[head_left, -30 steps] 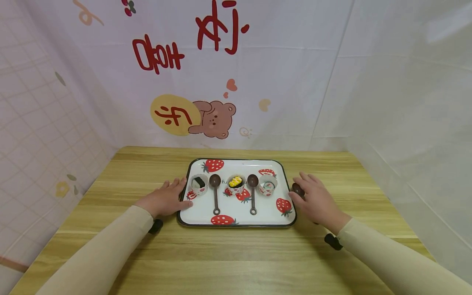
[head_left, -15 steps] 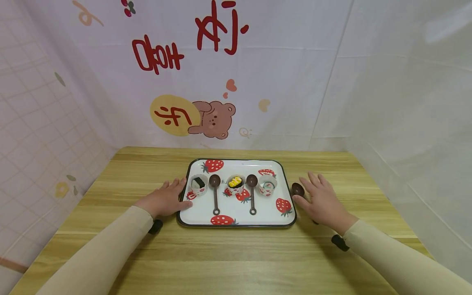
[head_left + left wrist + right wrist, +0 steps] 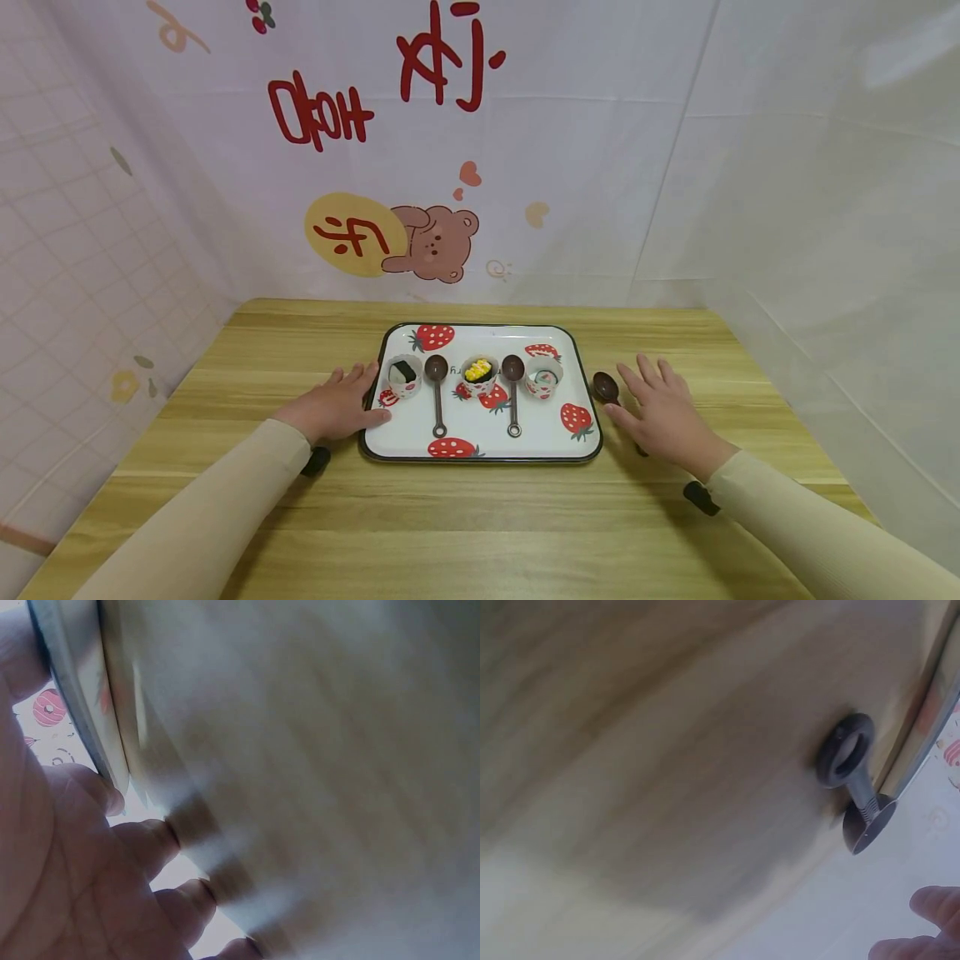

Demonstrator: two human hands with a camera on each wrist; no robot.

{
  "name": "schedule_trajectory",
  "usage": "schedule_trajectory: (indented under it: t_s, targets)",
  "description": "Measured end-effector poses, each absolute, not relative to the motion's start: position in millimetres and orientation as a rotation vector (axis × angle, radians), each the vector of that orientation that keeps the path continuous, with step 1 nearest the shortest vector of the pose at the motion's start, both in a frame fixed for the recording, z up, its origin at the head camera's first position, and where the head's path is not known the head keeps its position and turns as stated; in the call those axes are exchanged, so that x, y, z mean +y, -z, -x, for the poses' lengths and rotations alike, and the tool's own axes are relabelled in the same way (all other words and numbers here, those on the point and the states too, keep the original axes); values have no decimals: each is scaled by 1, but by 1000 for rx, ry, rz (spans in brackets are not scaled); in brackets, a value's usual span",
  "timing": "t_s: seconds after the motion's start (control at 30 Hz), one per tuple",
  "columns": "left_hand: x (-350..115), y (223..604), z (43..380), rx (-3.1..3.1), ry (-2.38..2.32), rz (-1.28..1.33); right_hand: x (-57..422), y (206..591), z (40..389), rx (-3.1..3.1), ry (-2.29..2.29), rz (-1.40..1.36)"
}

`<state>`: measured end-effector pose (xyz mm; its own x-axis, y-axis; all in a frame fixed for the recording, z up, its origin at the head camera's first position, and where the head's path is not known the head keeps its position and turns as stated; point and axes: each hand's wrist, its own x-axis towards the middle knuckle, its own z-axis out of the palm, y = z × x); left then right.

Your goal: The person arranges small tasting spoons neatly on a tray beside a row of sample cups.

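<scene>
My left hand [image 3: 333, 406] rests at the left edge of the white strawberry-print tray [image 3: 480, 446], its thumb lying over the rim and its fingers along the outside. In the left wrist view the tray's side wall [image 3: 82, 697] sits between thumb and fingers. My right hand [image 3: 667, 417] is spread with relaxed fingers over the table, right of a dark brown measuring spoon [image 3: 605, 387]. That spoon lies on the wood beside the tray's right edge, part of its handle hidden under the hand. In the right wrist view the spoon's ring end [image 3: 846, 750] points toward the camera, apart from the fingertips [image 3: 934, 904].
On the tray stand three small paper cups: one with a rice ball [image 3: 402, 372], one with yellow-topped sushi [image 3: 479, 372], one with a pale sushi roll [image 3: 543, 379]. Two brown spoons, a left spoon [image 3: 437, 371] and a right spoon [image 3: 513, 371], lie between them. A printed cloth [image 3: 570, 150] hangs behind.
My right hand has drawn off to the right, away from the tray, uncovering the spoon's bowl and more of its handle. The left hand keeps its place.
</scene>
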<state>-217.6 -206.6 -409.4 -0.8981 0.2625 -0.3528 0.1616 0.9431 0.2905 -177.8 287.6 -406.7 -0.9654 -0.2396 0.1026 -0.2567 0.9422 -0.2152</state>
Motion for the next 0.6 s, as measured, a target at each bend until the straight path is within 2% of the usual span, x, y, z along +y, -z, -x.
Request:
schedule_trajectory:
  t_s: [0.6]
  targets:
    - [-209, 413, 220, 2707, -369, -336, 301, 417, 174, -3085, -281, -381]
